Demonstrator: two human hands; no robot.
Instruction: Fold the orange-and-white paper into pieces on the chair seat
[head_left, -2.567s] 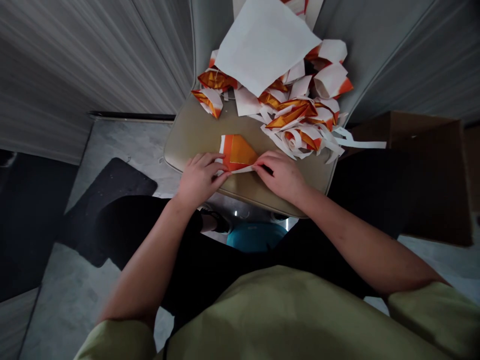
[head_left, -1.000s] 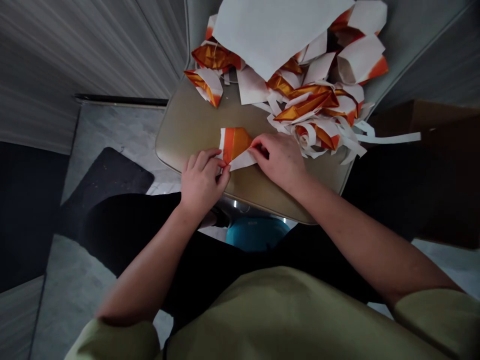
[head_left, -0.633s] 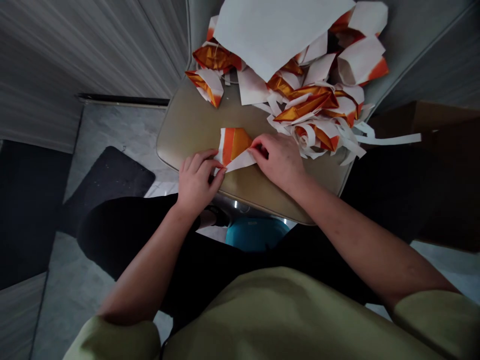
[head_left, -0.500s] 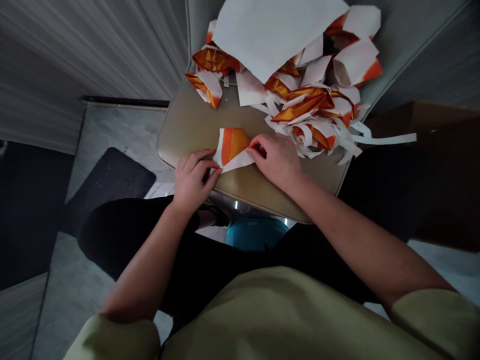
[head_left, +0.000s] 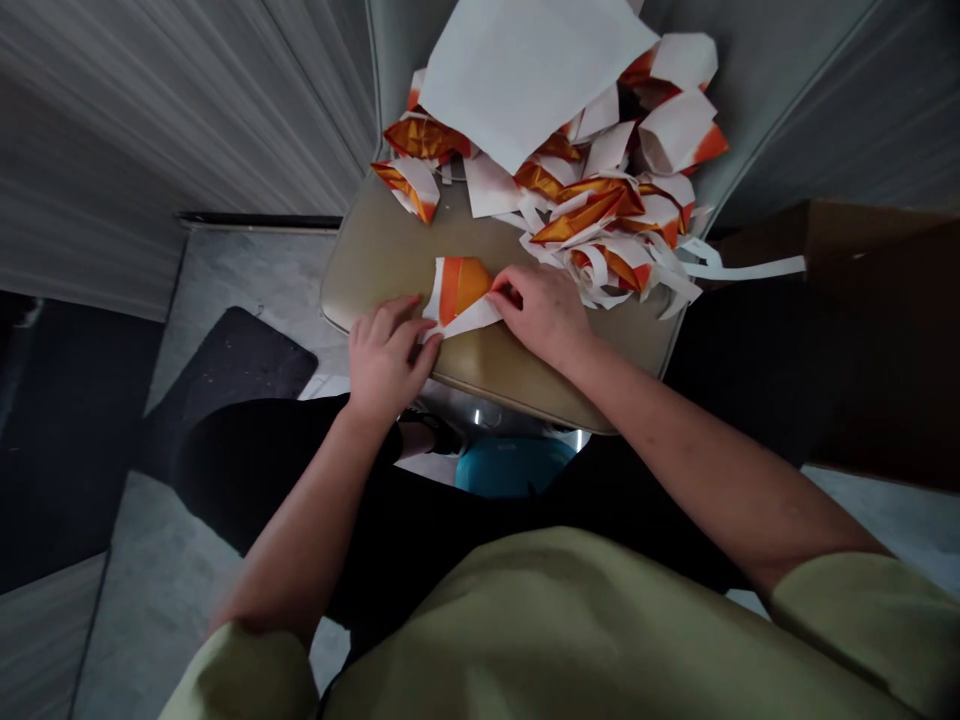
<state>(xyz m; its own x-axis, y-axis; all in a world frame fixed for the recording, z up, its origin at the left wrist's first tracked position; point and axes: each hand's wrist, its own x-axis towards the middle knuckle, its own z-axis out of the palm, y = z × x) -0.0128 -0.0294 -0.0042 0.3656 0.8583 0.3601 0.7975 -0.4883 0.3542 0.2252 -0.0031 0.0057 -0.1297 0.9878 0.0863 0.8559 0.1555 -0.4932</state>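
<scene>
A folded sheet of white, orange and gold paper [head_left: 463,292] lies on the tan chair seat [head_left: 367,250] near its front edge. My left hand [head_left: 390,355] pinches its lower left corner between thumb and fingers. At the sheet's right side, my right hand [head_left: 541,308] grips the edge, thumb and forefinger pressed together on it. A white flap runs slantwise along the lower edge between both hands. Just beyond my right hand is a heap of folded orange, gold and white paper pieces [head_left: 592,212].
White sheets [head_left: 525,80] rest on the heap at the back of the seat. One folded piece [head_left: 409,190] lies apart at left. Paper strips [head_left: 757,268] hang past the seat's right side. A cardboard box [head_left: 862,330] stands at right; a blue stool [head_left: 514,465] shows below.
The view has shifted slightly, so the heap appears a little further left. Both hands keep their hold on the paper, with hardly any movement.
</scene>
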